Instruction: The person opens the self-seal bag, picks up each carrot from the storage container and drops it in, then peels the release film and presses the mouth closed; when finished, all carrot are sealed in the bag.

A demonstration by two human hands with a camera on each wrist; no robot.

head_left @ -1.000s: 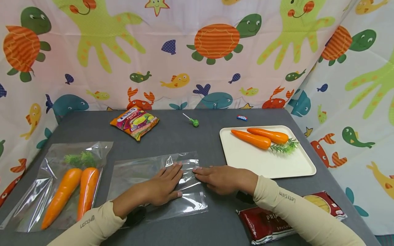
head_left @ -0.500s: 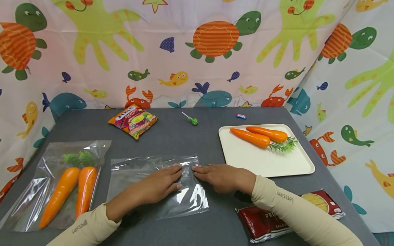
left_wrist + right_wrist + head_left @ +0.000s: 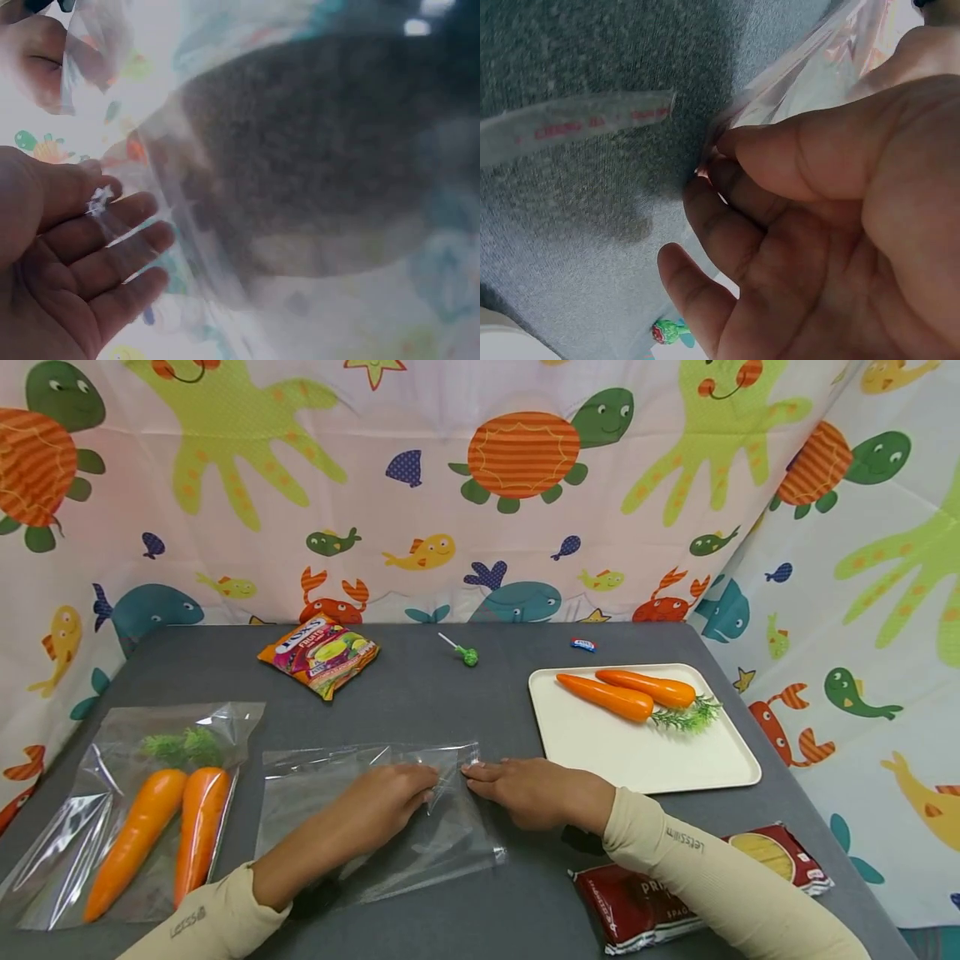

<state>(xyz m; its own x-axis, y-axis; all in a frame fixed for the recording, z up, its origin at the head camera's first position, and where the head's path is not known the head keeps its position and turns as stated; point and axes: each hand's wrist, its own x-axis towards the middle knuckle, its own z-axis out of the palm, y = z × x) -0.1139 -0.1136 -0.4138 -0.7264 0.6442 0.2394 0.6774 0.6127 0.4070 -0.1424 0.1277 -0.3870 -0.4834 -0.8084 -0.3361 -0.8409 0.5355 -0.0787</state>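
Empty clear bag [image 3: 360, 827] flat on counter [image 3: 450, 702], mid-front. Right hand [image 3: 532, 792] pinching its top corner, thumb against curled fingers [image 3: 780, 161]. Left hand [image 3: 382, 802] resting on it, fingers [image 3: 112, 255] loosely extended.

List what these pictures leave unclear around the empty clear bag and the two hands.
- Head view: whether the left hand pinches the empty clear bag or only presses it; its fingertips are hidden.
- Left wrist view: the bag lies blurred across the lens, so its opening cannot be traced.
- Right wrist view: the right hand pinches the bag's edge; the bag runs off the frame.
- Head view: spaghetti packet print is covered by the right sleeve.
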